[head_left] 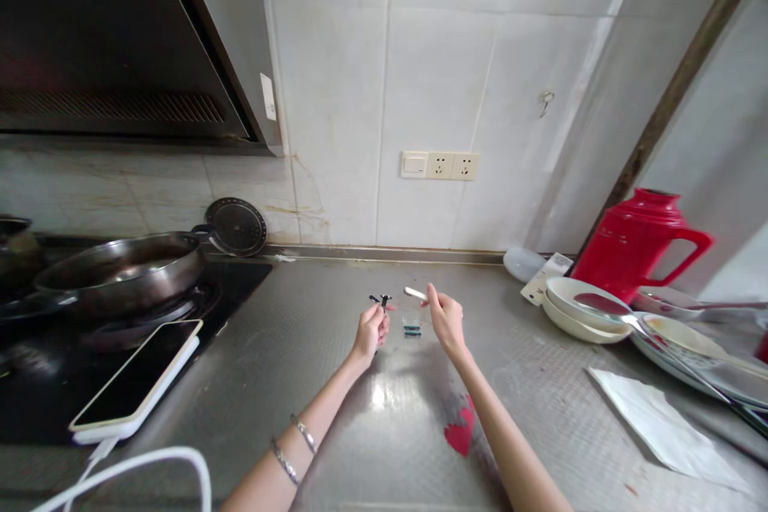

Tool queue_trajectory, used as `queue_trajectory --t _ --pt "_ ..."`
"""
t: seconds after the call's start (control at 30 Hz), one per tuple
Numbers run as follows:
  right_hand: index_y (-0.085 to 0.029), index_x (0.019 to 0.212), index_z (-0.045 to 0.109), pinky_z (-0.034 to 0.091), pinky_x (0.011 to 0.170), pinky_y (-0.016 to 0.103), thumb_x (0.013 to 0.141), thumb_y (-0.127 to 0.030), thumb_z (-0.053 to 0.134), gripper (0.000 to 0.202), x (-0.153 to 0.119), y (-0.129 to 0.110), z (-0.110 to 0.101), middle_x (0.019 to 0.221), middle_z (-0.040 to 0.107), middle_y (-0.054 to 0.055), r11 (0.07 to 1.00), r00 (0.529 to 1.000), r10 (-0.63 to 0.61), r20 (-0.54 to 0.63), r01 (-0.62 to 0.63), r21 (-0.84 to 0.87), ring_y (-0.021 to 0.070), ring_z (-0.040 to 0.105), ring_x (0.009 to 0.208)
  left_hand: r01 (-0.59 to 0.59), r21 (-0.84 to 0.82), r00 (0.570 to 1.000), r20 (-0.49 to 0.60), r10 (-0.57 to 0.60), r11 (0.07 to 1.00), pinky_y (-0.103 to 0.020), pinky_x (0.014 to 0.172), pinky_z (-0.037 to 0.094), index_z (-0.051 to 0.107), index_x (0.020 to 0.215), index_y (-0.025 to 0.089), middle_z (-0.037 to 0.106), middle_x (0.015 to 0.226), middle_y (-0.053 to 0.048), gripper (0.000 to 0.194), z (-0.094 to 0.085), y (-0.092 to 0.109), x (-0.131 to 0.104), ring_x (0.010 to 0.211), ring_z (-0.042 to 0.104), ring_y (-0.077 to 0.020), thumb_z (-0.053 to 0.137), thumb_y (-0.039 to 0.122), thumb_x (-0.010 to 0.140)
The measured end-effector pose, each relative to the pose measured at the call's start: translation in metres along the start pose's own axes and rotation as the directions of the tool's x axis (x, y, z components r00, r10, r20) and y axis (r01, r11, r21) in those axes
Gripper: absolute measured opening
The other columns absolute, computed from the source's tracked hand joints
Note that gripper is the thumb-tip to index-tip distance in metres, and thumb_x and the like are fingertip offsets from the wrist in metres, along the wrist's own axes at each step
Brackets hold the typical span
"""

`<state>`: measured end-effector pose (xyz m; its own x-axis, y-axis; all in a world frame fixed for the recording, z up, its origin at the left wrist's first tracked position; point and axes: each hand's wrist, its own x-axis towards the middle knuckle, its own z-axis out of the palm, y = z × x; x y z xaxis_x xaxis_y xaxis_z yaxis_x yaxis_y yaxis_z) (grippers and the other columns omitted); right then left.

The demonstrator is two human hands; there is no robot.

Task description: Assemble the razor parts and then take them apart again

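Observation:
My left hand (pixel 370 336) is closed around a small black object with short prongs (pixel 385 301) that stick out above the fingers; its kind is not clear. Raised a little to the right, my right hand (pixel 445 322) pinches a short white stick (pixel 414 293) that points to the left. On the metal counter (pixel 360 432) between the hands lie two small dark cylinders (pixel 412 330) that look like batteries, with something clear around them. The fingers hide the lower part of the black object and the right end of the stick.
At left, a steel pan (pixel 126 276) stands on the black cooktop (pixel 42 384), with a cabled phone (pixel 138 380) nearer me. At right are a red thermos jug (pixel 636 244), stacked bowls (pixel 585 320), plates (pixel 690 356) and a white napkin (pixel 666 424).

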<state>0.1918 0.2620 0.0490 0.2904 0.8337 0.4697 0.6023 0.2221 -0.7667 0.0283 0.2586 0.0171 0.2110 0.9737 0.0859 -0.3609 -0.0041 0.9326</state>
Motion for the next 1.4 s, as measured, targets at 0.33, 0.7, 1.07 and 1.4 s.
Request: queue_trajectory --t 0.33,0.7,1.07,1.4 --pt "-0.017 0.041 0.044 0.023 0.051 0.024 0.085 -0.053 0.029 0.059 -0.005 0.005 0.011 0.04 0.045 0.001 0.97 0.996 -0.086 0.007 0.085 -0.229 0.0101 0.034 0.044 0.019 0.02 0.999 -0.028 -0.018 1.0 -0.015 0.034 0.01 0.049 0.078 0.016 0.031 0.05 0.009 0.035 0.005 -0.004 -0.002 0.035 0.02 -0.0021 0.05 0.05 0.075" --pt "-0.016 0.041 0.041 0.018 0.046 0.024 0.086 -0.053 0.027 0.06 -0.011 0.005 0.02 0.04 0.037 -0.001 0.985 0.994 -0.11 -0.002 0.109 -0.133 0.0083 0.027 0.043 0.243 -0.226 0.964 0.161 -0.21 0.943 -0.014 0.032 0.008 0.051 0.078 0.013 0.027 0.049 0.009 0.026 0.013 0.003 -0.01 0.034 0.016 -0.0018 0.052 0.04 0.077" --pt "-0.017 0.042 0.037 0.018 0.048 0.024 0.088 -0.042 0.03 0.053 -0.012 0.002 0.019 0.042 0.034 -0.003 0.974 0.978 -0.205 -0.047 0.199 -0.107 0.0075 0.025 0.044 0.386 -0.382 0.906 0.331 -0.265 0.84 -0.013 0.03 0.008 0.05 0.076 0.014 0.02 0.049 0.009 0.018 0.014 0.012 -0.014 0.034 0.011 -0.0028 0.048 0.031 0.08" --pt "-0.017 0.044 0.034 0.019 0.051 0.024 0.089 -0.039 0.028 0.051 -0.008 0.005 0.019 0.043 0.035 -0.003 0.958 0.962 -0.27 -0.047 0.264 -0.111 0.0076 0.026 0.044 0.398 -0.39 0.891 0.381 -0.248 0.83 -0.013 0.029 0.007 0.049 0.075 0.014 0.019 0.049 0.009 0.017 0.012 0.014 -0.014 0.035 0.008 -0.0027 0.049 0.031 0.079"
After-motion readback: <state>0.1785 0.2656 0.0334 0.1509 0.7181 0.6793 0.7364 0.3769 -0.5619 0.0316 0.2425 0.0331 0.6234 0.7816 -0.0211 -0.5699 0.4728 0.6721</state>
